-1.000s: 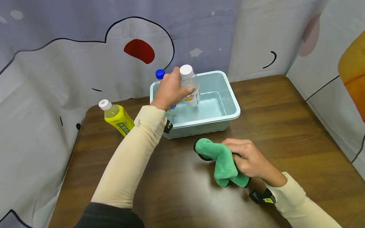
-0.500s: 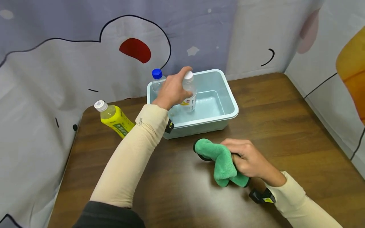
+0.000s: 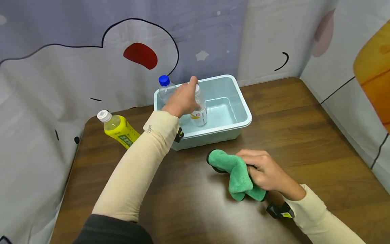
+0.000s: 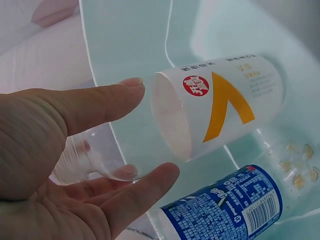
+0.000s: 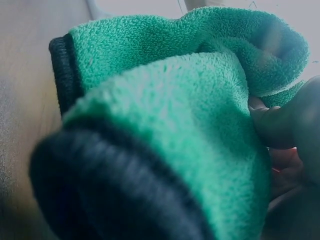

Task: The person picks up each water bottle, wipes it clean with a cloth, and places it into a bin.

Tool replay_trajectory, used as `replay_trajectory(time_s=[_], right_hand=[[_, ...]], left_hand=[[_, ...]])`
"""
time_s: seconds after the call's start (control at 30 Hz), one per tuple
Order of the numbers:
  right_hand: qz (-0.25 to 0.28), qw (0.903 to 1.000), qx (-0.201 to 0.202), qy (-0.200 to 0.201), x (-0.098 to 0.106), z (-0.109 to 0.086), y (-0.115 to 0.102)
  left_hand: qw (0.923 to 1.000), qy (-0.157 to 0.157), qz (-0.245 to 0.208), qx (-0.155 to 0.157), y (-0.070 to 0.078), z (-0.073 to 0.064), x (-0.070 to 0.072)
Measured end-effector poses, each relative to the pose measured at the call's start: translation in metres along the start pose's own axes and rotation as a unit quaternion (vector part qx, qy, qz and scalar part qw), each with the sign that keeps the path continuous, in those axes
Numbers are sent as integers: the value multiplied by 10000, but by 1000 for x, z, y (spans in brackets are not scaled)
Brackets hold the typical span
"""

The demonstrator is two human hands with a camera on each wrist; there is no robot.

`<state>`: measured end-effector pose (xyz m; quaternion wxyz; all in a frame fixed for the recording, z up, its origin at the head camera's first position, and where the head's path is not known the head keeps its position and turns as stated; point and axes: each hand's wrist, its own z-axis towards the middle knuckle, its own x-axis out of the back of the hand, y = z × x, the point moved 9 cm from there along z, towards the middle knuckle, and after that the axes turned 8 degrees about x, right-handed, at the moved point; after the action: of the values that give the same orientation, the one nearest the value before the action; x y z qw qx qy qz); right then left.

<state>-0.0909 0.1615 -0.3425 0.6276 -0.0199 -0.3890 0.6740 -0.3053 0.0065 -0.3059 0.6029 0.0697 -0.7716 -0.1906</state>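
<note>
In the head view my left hand (image 3: 182, 99) is over the pale blue basin (image 3: 248, 115), around the upper part of a clear bottle (image 3: 199, 117) with a white cap and white label. The bottle stands inside the basin. In the left wrist view the thumb and fingers are spread and fairly straight on either side of its neck. Beside it, a second clear bottle (image 4: 225, 207) with a blue label and a blue cap leans in the basin. My right hand (image 3: 265, 169) grips a green cloth (image 3: 239, 176) with dark edging above the table.
Left of the basin a yellow-labelled bottle (image 3: 122, 130) with a white cap is partly hidden by my left sleeve. The wooden table (image 3: 289, 125) meets patterned curtains (image 3: 73, 78) at its back and sides.
The white-capped bottle has gone down into the basin along with my left hand, and the fingers have loosened from it. My right hand and the cloth stay in place. The head view shifts slightly.
</note>
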Motion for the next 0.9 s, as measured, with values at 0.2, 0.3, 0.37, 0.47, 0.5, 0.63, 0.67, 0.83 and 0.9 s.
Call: replay_trajectory(time_s=[0.2,0.3,0.37,0.47,0.5,0.63,0.67,0.83,0.9], right_hand=[[2,10000,-48,-30,0,-1,0],[3,9999,-69,-72,-1,-2,0],[0,9999,-77,-97,-1,-3,0],[9,9999,-74,-105,-1,-3,0],[9,9999,-57,-101,-2,-3,0],[11,9999,-25,-110,-3,-4,0],[14,9999,-13,-117,-3,-4,0],[30,9999,24,-114,-4,-3,1],[34,9999,21,-104,-3,-3,1]], left_hand=[[9996,-4,274,20,4,1,-3],[9990,-45,432,91,5,1,-5],[9987,-50,490,116,5,2,-5],[9990,34,421,164,5,4,-4],[9990,55,403,185,5,5,-4],[9987,33,399,306,3,6,-4],[9986,14,427,324,2,6,-5],[9981,49,520,334,2,7,-4],[9980,66,519,350,1,8,-4]])
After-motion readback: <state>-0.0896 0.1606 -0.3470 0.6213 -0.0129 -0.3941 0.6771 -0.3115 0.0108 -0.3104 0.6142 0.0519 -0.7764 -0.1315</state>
